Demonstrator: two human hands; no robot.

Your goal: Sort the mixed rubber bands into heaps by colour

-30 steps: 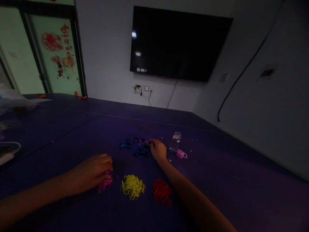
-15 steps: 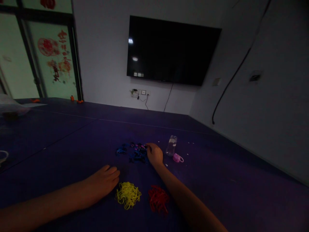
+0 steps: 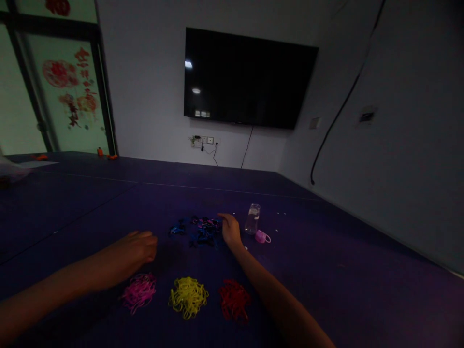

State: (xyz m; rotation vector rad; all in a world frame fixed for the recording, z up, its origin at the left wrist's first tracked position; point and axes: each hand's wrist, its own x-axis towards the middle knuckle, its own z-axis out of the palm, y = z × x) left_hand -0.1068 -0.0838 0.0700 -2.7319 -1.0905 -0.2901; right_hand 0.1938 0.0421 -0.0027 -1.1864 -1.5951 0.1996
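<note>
My right hand [image 3: 230, 229] rests at the right edge of a mixed pile of blue, black and pink bands [image 3: 206, 231]; its fingertips are too dark to tell what they hold. My left hand [image 3: 139, 246] is above a pink pile of bands [image 3: 139, 292], its fingers curled and their tips hidden. A yellow pile of bands [image 3: 188, 297] lies between the pink one and a red pile [image 3: 235, 300], which is beside my right forearm.
A clear bottle [image 3: 253, 219] stands right of my right hand, with a pink cap with a loop [image 3: 261, 236] beside it. Small white scraps dot the purple surface [image 3: 326, 270]. A plastic bag [image 3: 10, 171] sits at the far left, and a dark screen [image 3: 246, 77] hangs on the wall.
My left hand has moved left and up, and the pink pile it covered now shows. My right hand stays by the mixed pile. The view has shifted slightly.
</note>
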